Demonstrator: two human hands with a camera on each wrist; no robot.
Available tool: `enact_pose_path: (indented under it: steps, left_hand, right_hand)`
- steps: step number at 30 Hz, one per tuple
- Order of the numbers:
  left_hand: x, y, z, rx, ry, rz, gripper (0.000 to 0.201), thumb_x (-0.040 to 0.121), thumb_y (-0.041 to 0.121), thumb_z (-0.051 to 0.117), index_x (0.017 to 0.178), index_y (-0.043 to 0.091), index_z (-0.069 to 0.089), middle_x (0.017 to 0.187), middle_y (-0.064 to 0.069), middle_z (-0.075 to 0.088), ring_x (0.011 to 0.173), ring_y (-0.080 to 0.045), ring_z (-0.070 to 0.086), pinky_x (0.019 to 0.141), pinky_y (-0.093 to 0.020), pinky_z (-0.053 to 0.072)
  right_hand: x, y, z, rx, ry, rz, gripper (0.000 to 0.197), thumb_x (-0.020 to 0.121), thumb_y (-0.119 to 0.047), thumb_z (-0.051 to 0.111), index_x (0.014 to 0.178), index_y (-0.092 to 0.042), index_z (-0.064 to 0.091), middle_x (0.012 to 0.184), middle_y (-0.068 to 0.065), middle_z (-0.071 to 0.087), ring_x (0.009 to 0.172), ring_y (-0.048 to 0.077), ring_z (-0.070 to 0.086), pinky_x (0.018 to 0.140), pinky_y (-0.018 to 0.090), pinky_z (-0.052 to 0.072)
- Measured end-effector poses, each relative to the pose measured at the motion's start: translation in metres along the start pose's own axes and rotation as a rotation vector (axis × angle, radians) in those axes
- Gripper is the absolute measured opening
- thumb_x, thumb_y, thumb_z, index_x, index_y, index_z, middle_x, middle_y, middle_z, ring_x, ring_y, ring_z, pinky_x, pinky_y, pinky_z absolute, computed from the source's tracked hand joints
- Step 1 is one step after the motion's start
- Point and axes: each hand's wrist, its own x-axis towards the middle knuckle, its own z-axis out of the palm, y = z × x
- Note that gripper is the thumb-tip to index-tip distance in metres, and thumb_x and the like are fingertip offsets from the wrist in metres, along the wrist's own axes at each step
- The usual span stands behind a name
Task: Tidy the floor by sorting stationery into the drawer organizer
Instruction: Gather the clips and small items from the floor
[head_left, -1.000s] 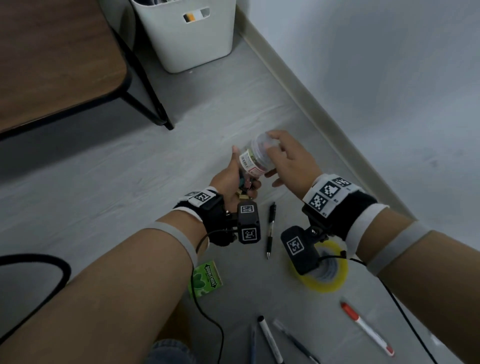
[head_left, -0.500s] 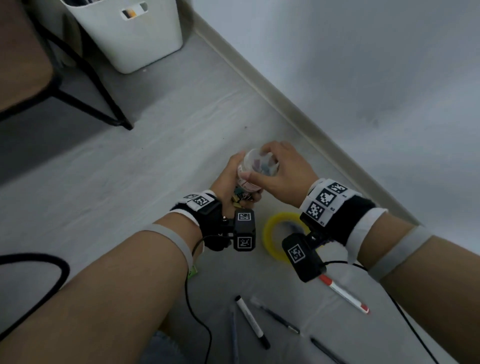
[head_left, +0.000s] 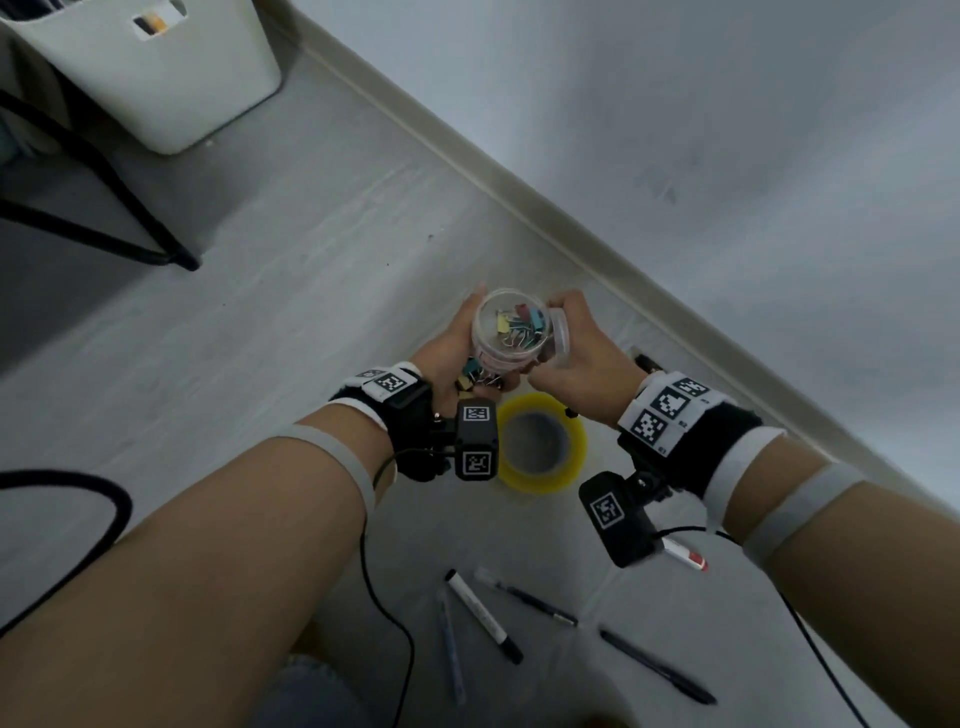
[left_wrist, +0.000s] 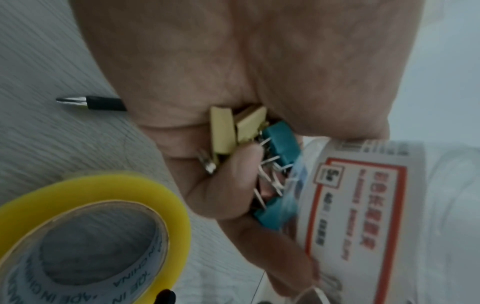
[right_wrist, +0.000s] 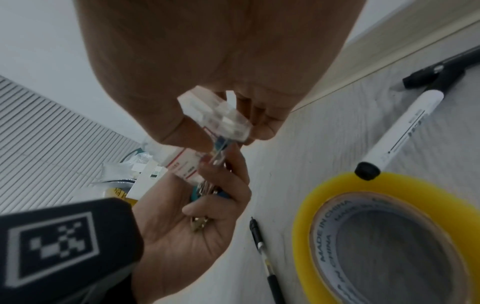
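Observation:
A clear plastic jar (head_left: 511, 332) with a red-framed label (left_wrist: 363, 205) holds several coloured binder clips, its mouth open toward me. My left hand (head_left: 457, 348) grips the jar from the left, with loose yellow and teal binder clips (left_wrist: 249, 144) tucked in its palm under the jar. My right hand (head_left: 563, 317) pinches the clear lid (head_left: 560, 338), held just off the right side of the jar's mouth. The right wrist view shows the lid (right_wrist: 218, 117) between thumb and fingers, above the jar (right_wrist: 187, 164). No drawer organizer is in view.
A yellow tape roll (head_left: 540, 441) lies on the floor right below my hands. Several pens and markers (head_left: 483, 616) lie scattered nearer me, and a red-capped marker (head_left: 685, 556) at the right. A white bin (head_left: 156, 67) and a black table leg (head_left: 104, 171) stand far left; the wall's skirting (head_left: 571, 228) runs along the right.
The right hand, which covered the jar's top, has lifted the lid off to the right, so the clips inside now show. My view has swung right and down.

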Motion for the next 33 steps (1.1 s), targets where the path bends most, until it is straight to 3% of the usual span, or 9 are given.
enact_pose_path:
  steps: [3, 8, 10, 12, 14, 17, 23, 28, 33]
  left_hand:
    - [0.006, 0.002, 0.003, 0.012, 0.177, 0.016, 0.08, 0.081, 0.082, 0.043, 0.093, 0.008, 0.069, 0.073, -0.011, 0.058, 0.039, -0.014, 0.043, 0.038, -0.018, 0.036]
    - [0.014, 0.005, -0.009, 0.111, 0.345, -0.01, 0.122, 0.04, 0.098, 0.058, 0.114, 0.002, 0.07, 0.092, -0.019, 0.062, 0.051, -0.025, 0.051, 0.051, -0.029, 0.041]
    - [0.01, 0.006, -0.009, 0.059, 0.302, -0.002, 0.101, 0.055, 0.092, 0.06, 0.103, 0.004, 0.073, 0.084, -0.016, 0.063, 0.052, -0.021, 0.047, 0.05, -0.024, 0.037]
    - [0.008, 0.005, -0.012, -0.002, 0.27, 0.043, 0.062, 0.081, 0.07, 0.059, 0.079, 0.009, 0.07, 0.073, -0.011, 0.058, 0.052, -0.017, 0.042, 0.045, -0.02, 0.03]
    - [0.007, 0.005, -0.019, -0.1, 0.286, 0.102, 0.045, 0.094, 0.047, 0.058, 0.065, 0.012, 0.057, 0.07, -0.007, 0.052, 0.049, -0.014, 0.045, 0.038, -0.018, 0.027]
    - [0.004, 0.018, -0.022, -0.273, 0.318, 0.207, 0.041, 0.099, 0.036, 0.055, 0.064, 0.016, 0.047, 0.068, -0.002, 0.049, 0.043, -0.009, 0.048, 0.035, -0.017, 0.026]
    - [-0.008, 0.049, 0.005, -0.33, 0.248, 0.417, 0.043, 0.099, 0.038, 0.054, 0.063, 0.015, 0.048, 0.066, -0.002, 0.052, 0.053, -0.012, 0.05, 0.044, -0.022, 0.037]
    - [-0.013, 0.048, 0.022, -0.172, 0.26, 0.577, 0.044, 0.099, 0.035, 0.054, 0.061, 0.012, 0.053, 0.069, -0.007, 0.058, 0.06, -0.019, 0.057, 0.06, -0.031, 0.049]
    - [-0.024, 0.043, 0.028, -0.096, 0.249, 0.561, 0.05, 0.101, 0.035, 0.049, 0.062, 0.009, 0.067, 0.064, -0.007, 0.066, 0.066, -0.021, 0.061, 0.067, -0.034, 0.049]
  right_hand:
    - [0.003, -0.001, 0.005, 0.041, 0.04, -0.055, 0.082, 0.065, -0.035, 0.085, 0.128, -0.013, 0.038, 0.119, 0.008, 0.056, 0.105, 0.013, 0.062, 0.083, 0.022, 0.052]
    - [0.002, -0.009, 0.001, 0.038, 0.112, -0.071, 0.058, 0.067, -0.034, 0.088, 0.11, -0.018, 0.052, 0.094, -0.009, 0.065, 0.081, -0.004, 0.063, 0.063, 0.01, 0.048]
    - [0.001, -0.01, 0.003, 0.021, 0.153, -0.07, 0.058, 0.067, -0.041, 0.086, 0.108, -0.02, 0.051, 0.092, -0.011, 0.065, 0.08, -0.003, 0.063, 0.062, 0.011, 0.048]
    - [0.002, -0.008, 0.004, 0.059, 0.236, -0.047, 0.058, 0.067, -0.043, 0.086, 0.108, -0.02, 0.052, 0.093, -0.009, 0.066, 0.081, -0.001, 0.064, 0.064, 0.013, 0.049]
    - [0.002, -0.004, 0.004, 0.084, 0.324, -0.02, 0.057, 0.067, -0.042, 0.086, 0.108, -0.021, 0.052, 0.093, -0.01, 0.067, 0.081, -0.002, 0.064, 0.063, 0.01, 0.047]
    - [0.0, 0.003, 0.004, -0.002, 0.298, 0.027, 0.06, 0.067, -0.043, 0.084, 0.11, -0.023, 0.049, 0.096, -0.01, 0.066, 0.08, -0.002, 0.064, 0.061, 0.009, 0.047]
    - [0.006, 0.004, 0.024, -0.115, 0.151, 0.092, 0.059, 0.068, -0.047, 0.079, 0.113, -0.025, 0.046, 0.097, -0.004, 0.067, 0.084, 0.015, 0.067, 0.069, 0.031, 0.054]
    - [0.007, -0.003, 0.029, -0.087, 0.174, 0.089, 0.054, 0.073, -0.047, 0.077, 0.112, -0.022, 0.049, 0.095, -0.006, 0.064, 0.079, 0.012, 0.062, 0.056, 0.016, 0.039]
    - [0.008, -0.002, 0.035, -0.058, 0.202, 0.079, 0.061, 0.068, -0.042, 0.083, 0.116, -0.025, 0.049, 0.105, -0.005, 0.068, 0.086, 0.013, 0.067, 0.067, 0.023, 0.05]
